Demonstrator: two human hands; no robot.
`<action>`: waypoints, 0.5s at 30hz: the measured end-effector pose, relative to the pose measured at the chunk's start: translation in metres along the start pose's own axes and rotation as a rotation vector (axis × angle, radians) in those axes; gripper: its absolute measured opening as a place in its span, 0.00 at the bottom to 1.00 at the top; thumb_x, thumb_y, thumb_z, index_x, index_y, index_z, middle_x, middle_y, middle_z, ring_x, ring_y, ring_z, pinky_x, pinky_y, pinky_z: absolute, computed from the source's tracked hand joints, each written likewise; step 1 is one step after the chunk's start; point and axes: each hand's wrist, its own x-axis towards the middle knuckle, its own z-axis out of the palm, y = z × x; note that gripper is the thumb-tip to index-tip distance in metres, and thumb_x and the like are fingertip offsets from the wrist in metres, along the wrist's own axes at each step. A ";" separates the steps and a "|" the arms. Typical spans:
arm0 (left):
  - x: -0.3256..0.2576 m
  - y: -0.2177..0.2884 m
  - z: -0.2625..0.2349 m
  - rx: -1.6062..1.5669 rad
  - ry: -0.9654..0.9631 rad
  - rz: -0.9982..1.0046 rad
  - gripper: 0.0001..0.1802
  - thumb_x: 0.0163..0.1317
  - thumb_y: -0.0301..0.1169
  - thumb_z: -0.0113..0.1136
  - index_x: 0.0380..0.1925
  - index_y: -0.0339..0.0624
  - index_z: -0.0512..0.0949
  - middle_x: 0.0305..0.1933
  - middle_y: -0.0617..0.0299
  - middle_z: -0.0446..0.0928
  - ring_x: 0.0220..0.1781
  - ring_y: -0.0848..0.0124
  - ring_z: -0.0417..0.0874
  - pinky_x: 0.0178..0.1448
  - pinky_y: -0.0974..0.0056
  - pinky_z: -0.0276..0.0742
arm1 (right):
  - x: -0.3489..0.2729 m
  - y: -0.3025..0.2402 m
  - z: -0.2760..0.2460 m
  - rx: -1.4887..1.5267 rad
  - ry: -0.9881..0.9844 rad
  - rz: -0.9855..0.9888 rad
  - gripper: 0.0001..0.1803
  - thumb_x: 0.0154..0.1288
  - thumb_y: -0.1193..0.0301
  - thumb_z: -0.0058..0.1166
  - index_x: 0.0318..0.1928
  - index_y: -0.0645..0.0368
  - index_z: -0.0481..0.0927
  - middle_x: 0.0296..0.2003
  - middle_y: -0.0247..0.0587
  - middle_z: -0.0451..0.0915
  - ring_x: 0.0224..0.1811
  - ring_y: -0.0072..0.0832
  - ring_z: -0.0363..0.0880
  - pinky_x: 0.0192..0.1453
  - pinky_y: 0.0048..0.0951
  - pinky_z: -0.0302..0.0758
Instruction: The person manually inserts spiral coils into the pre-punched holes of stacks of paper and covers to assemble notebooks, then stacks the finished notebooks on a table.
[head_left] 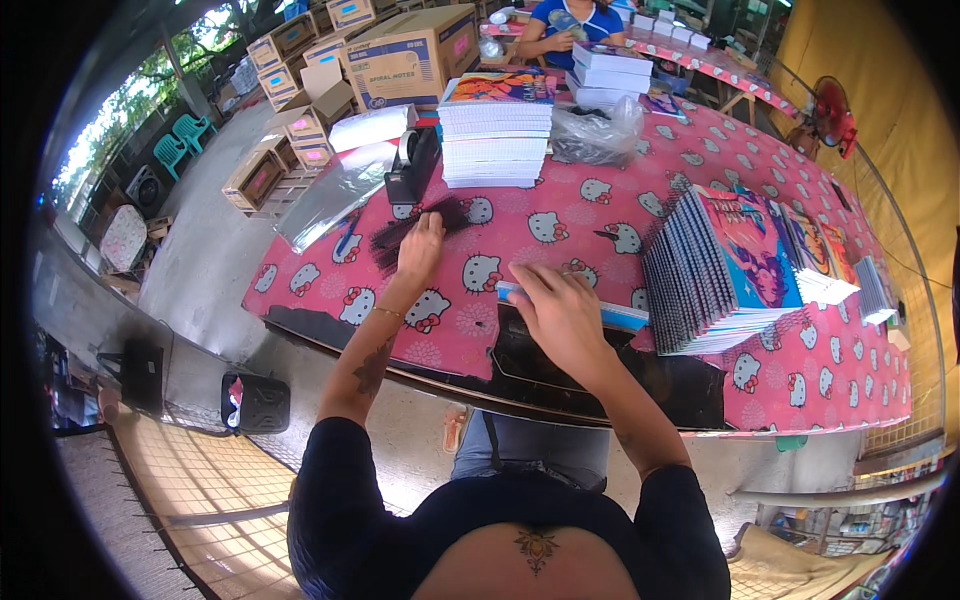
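A bundle of dark, thin binding coils lies at the left of the table. My left hand reaches over it with fingers pinched together on the coils; how many they grip is hidden. Close to the table's front edge, my right hand holds a notebook seen nearly edge-on, with blue along its side. The thumb is toward the near side, and the palm covers most of the notebook. Right of this hand stands a tall stack of spiral-bound notebooks with colourful covers.
A pink patterned cloth covers the table. Behind my hands are a black tape dispenser, a stack of notebooks and a clear plastic bag. Clear plastic sheets lie left. Cardboard boxes and another person are farther back.
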 end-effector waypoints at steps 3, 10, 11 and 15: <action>0.005 0.053 -0.054 -0.362 0.015 -0.157 0.15 0.67 0.28 0.62 0.50 0.36 0.73 0.39 0.47 0.80 0.37 0.42 0.82 0.38 0.48 0.79 | -0.003 0.009 0.016 0.014 -0.048 0.067 0.09 0.64 0.71 0.61 0.44 0.56 0.84 0.33 0.40 0.84 0.34 0.39 0.84 0.39 0.40 0.78; -0.047 0.129 -0.132 -0.661 0.004 -0.087 0.16 0.66 0.27 0.64 0.53 0.39 0.80 0.28 0.55 0.79 0.25 0.60 0.78 0.28 0.60 0.74 | -0.001 0.007 0.020 0.054 -0.023 0.061 0.04 0.66 0.71 0.59 0.40 0.55 0.83 0.29 0.39 0.82 0.29 0.40 0.83 0.33 0.40 0.77; -0.047 0.134 -0.137 -0.599 0.019 -0.050 0.17 0.65 0.26 0.65 0.54 0.40 0.81 0.26 0.57 0.78 0.24 0.63 0.77 0.28 0.62 0.73 | 0.000 0.007 0.019 0.052 -0.035 0.066 0.05 0.67 0.71 0.59 0.41 0.55 0.83 0.30 0.40 0.83 0.30 0.41 0.83 0.33 0.39 0.78; -0.050 0.139 -0.131 -0.629 0.063 -0.085 0.14 0.63 0.26 0.66 0.49 0.40 0.85 0.27 0.56 0.78 0.23 0.64 0.77 0.27 0.62 0.72 | 0.001 0.006 0.017 0.044 -0.058 0.073 0.05 0.68 0.70 0.59 0.41 0.55 0.84 0.32 0.40 0.84 0.30 0.42 0.83 0.32 0.40 0.77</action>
